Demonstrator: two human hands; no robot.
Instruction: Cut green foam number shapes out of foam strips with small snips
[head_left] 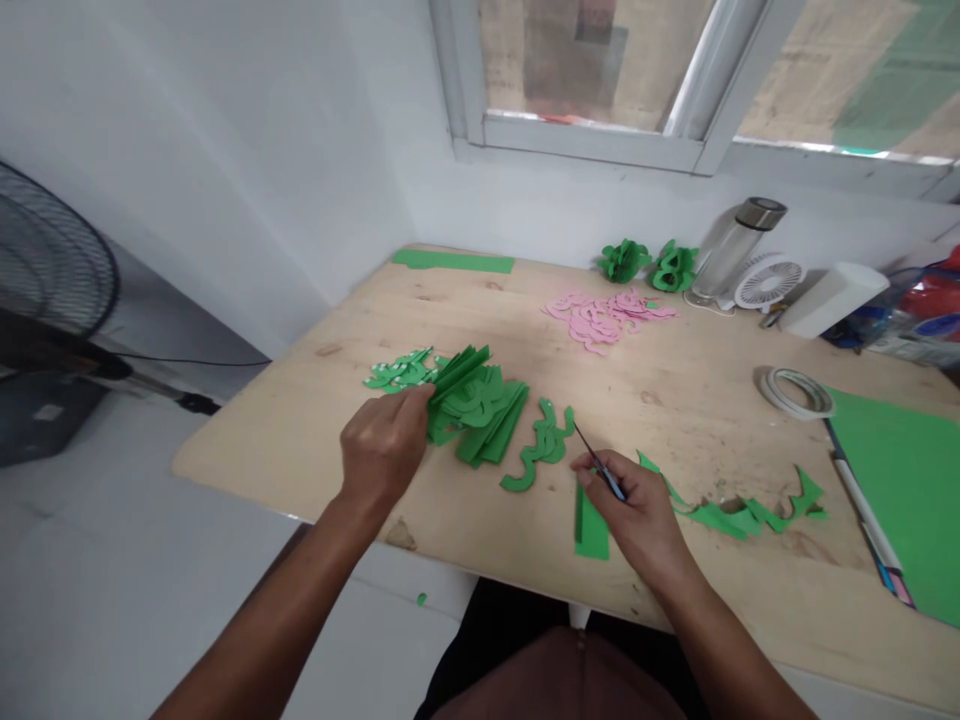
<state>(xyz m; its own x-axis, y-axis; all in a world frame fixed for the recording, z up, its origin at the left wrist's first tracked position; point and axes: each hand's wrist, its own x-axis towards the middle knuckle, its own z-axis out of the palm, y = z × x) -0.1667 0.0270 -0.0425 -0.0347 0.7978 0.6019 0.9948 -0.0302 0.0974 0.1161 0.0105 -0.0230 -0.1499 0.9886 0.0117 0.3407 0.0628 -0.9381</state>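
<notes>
My left hand [384,445] is closed on a folded green paper piece [461,372], at the edge of a heap of green paper cutouts [480,405]. In my right hand [634,505] is what looks like a pair of scissors [596,458], slim and dark, pointing up and left; the fingers hide most of its handles. Under that hand lies a green paper strip [592,530]. Between the hands rest wavy green cutouts [544,445]. Small white-marked green pieces [401,370] lie beyond my left hand.
Green scraps [739,515] spread to the right, near a tape roll [796,392], pens [866,515] and a green sheet [907,480]. Farther back are pink cutouts [600,318], two green paper balls [624,260], a bottle [739,250] and a small fan [769,282].
</notes>
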